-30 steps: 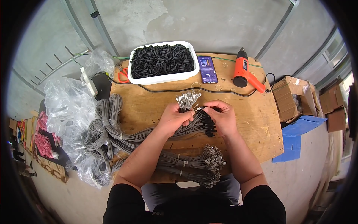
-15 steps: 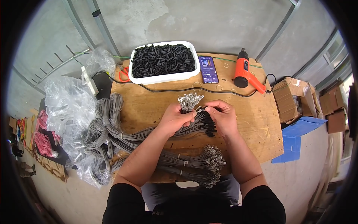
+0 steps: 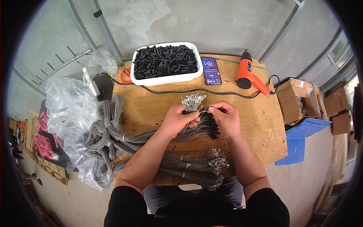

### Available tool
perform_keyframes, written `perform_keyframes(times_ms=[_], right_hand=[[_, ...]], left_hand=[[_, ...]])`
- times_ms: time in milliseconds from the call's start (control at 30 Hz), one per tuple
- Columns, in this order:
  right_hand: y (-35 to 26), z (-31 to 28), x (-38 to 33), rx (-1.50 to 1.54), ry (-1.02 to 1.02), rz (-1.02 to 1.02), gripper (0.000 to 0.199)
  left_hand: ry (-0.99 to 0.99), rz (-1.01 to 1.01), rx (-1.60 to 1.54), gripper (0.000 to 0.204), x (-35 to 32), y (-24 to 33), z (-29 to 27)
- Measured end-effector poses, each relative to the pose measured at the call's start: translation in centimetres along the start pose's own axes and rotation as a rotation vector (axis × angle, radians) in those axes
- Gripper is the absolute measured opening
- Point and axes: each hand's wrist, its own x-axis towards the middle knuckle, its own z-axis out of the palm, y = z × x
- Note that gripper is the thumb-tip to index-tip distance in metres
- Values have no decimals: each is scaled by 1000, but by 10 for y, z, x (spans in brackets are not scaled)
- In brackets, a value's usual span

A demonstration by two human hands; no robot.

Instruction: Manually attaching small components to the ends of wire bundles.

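Note:
My left hand (image 3: pixel 179 119) is closed round a bundle of grey wires, whose bare metal terminals (image 3: pixel 193 102) fan out above its fingers. Close beside it on the right, my right hand (image 3: pixel 226 117) pinches a small black sleeve at a wire's end; the fingers partly hide it. Below the hands, other wires of the bundle end in black sleeves (image 3: pixel 213 130). Nearer to me lie more grey wire bundles (image 3: pixel 189 163), tied with white ties, their metal terminals (image 3: pixel 217 162) uncovered. Coiled grey wire (image 3: pixel 113 128) continues to the left.
A white tub (image 3: pixel 166 81) of black sleeves stands at the back, with orange-handled scissors (image 3: pixel 126 75) beside it. Right of it are a phone (image 3: pixel 211 72) and an orange heat gun (image 3: pixel 247 72). A black cord (image 3: pixel 177 91) crosses the wooden table (image 3: pixel 261 128). Clear plastic bags (image 3: pixel 68 109) lie left.
Both hands stay at nearly the same place. The right fingertips have shifted slightly, and the metal terminal that showed between the hands is now largely out of sight.

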Motion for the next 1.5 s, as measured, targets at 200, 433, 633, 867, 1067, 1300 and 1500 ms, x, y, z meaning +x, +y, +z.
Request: perform_keyframes(times_ms=[200,433,633,867,1067,1300,1500], right_hand=[[-2,-5,4,164,-43,107,11],[0,-12,7,304,-105,244,15],[5,-10,6,255,-116,265,15],[2,-7,5,265,-123,254,12],[5,-5,5,206,-149,245,13],[-1,-6,4,277,-163,309,12],[1,-8,5,257,-173,310,11]], left_hand=[[-12,15,21,15,2,-4,-3],[-16,11,28,14,1,-3,-2],[-34,19,35,14,1,-2,-2],[-39,25,32,14,1,-2,-2],[-41,29,49,13,0,-1,-1],[-54,31,40,12,0,-2,-2],[-48,24,65,12,-2,2,0]])
